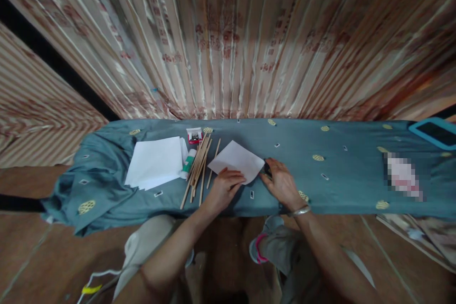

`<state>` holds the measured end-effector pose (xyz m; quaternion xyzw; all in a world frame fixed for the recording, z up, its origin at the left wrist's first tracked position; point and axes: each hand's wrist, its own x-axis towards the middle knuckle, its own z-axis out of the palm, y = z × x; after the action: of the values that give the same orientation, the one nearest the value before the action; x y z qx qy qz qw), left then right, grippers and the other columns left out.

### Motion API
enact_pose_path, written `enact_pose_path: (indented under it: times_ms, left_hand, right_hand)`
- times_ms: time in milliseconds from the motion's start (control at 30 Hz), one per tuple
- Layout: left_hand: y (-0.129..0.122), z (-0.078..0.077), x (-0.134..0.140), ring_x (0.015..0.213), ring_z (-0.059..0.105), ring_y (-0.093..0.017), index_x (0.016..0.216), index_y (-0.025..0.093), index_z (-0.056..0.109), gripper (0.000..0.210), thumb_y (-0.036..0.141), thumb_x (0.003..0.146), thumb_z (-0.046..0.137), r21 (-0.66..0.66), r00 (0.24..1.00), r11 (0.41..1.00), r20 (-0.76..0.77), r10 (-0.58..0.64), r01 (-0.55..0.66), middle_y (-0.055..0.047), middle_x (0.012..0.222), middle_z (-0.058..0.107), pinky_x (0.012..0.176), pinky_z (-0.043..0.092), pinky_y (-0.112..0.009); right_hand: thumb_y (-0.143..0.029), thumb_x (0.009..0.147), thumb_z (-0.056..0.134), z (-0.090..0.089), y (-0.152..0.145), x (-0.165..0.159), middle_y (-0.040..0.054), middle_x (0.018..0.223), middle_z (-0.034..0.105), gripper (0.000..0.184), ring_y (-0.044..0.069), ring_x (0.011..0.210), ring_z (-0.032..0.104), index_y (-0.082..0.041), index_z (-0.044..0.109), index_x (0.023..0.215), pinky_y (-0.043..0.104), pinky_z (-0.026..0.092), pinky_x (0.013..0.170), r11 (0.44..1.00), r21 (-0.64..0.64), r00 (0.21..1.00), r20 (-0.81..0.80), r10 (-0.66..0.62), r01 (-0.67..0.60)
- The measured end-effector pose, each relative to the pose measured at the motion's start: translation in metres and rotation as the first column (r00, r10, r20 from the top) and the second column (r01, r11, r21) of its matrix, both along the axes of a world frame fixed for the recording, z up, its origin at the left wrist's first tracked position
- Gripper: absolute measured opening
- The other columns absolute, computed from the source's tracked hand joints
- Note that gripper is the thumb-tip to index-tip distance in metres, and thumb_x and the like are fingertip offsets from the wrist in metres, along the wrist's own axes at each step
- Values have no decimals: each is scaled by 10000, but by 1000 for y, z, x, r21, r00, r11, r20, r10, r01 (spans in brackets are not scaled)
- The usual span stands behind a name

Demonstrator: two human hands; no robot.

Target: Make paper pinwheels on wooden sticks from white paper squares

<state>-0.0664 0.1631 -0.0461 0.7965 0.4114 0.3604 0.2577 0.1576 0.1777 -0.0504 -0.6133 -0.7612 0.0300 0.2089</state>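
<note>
A square sheet of white paper (237, 157) lies turned like a diamond in front of me. My left hand (226, 187) rests on its near edge, fingers stretched over the sheet. At the paper's right corner, my right hand (282, 183) is closed around a small dark object (267, 169), mostly hidden by the fingers, so its kind cannot be made out. Left of the sheet lie several thin wooden sticks (199, 164), loosely bunched. Beside them is a green glue stick (188, 165) with a white cap. A small red and white box (194, 136) with metal bits inside stands open behind it.
A stack of white paper (156, 162) lies to the left on the teal patterned cloth (299, 140). Far right are a blue-framed tablet (436, 133) and a blurred-out item (402, 174). A corrugated wall (228, 76) rises behind the table.
</note>
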Motion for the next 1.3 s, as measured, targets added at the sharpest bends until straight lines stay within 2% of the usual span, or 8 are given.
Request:
enact_pose_path:
  times_ms: [233, 367, 467, 667, 833, 1000, 1100, 1300]
  left_hand:
    - [-6, -9, 3, 1008, 680, -225, 1002, 202, 730, 212, 171, 889, 553, 128, 993, 986, -59, -105, 112, -106, 1041, 742, 963, 506, -450]
    - [-16, -7, 15, 1019, 666, -208, 1050, 181, 710, 228, 163, 888, 551, 123, 986, 979, -57, -158, 164, -108, 1069, 727, 905, 554, -386]
    - [-17, -5, 14, 1098, 633, -226, 1124, 187, 677, 281, 152, 866, 572, 114, 985, 980, -72, -157, 165, -113, 1144, 701, 958, 528, -441]
    - [-8, -8, -2, 1131, 618, -250, 1096, 197, 685, 267, 150, 848, 599, 152, 986, 979, -116, -118, 135, -112, 1149, 701, 1003, 484, -517]
    - [-3, -10, -6, 1180, 591, -255, 1144, 198, 664, 276, 232, 880, 590, 164, 993, 984, -108, -55, 72, -108, 1159, 700, 1032, 458, -522]
    - [5, -4, -11, 1264, 532, -270, 1252, 193, 593, 370, 270, 891, 580, 187, 984, 982, -169, 50, -18, -123, 1273, 642, 1086, 379, -561]
    - [11, -1, -16, 1244, 552, -261, 1213, 195, 620, 316, 253, 913, 536, 195, 980, 979, -179, 89, -53, -123, 1273, 642, 1080, 376, -570]
    - [18, 5, -27, 1122, 638, -234, 1118, 190, 674, 257, 269, 910, 546, 189, 982, 978, -153, 115, -85, -108, 1188, 692, 1059, 427, -515]
  right_hand:
    - [-216, 856, 462, 19, 10, 22, 252, 1306, 561, 458, 345, 1207, 509, -18, 548, 1260, 504, 407, 1022, 985, -29, 982, 87, -169, 172]
    - [-111, 793, 453, 20, -7, 8, 159, 1366, 547, 556, 274, 1286, 482, -112, 495, 1347, 469, 391, 1092, 995, -13, 991, -92, 94, -96]
    - [-37, 731, 434, 19, -23, -6, 135, 1384, 540, 623, 237, 1306, 479, -148, 515, 1339, 449, 397, 1107, 963, -67, 950, -195, 246, -263]
    - [-38, 711, 512, 28, -38, -8, 154, 1411, 509, 579, 265, 1326, 455, -144, 578, 1277, 478, 381, 1113, 926, -154, 924, -226, 308, -346]
    - [-148, 925, 444, 31, -36, -10, 111, 1123, 699, 282, 223, 1103, 623, -181, 698, 1042, 411, 490, 983, 918, -101, 892, -300, 339, -383]
    - [-214, 905, 557, 29, -27, -17, 54, 822, 725, 174, 184, 810, 678, -186, 709, 824, 279, 501, 765, 961, -129, 925, -328, 190, -243]
    - [-293, 835, 662, 26, -23, -17, 12, 666, 679, 188, 145, 628, 617, -187, 691, 683, 237, 422, 598, 973, -188, 914, -404, 49, -135]
    - [-532, 788, 636, 24, -18, -15, -54, 473, 458, 444, 76, 474, 383, -157, 629, 549, 228, 263, 467, 897, -360, 713, -697, -77, -256]
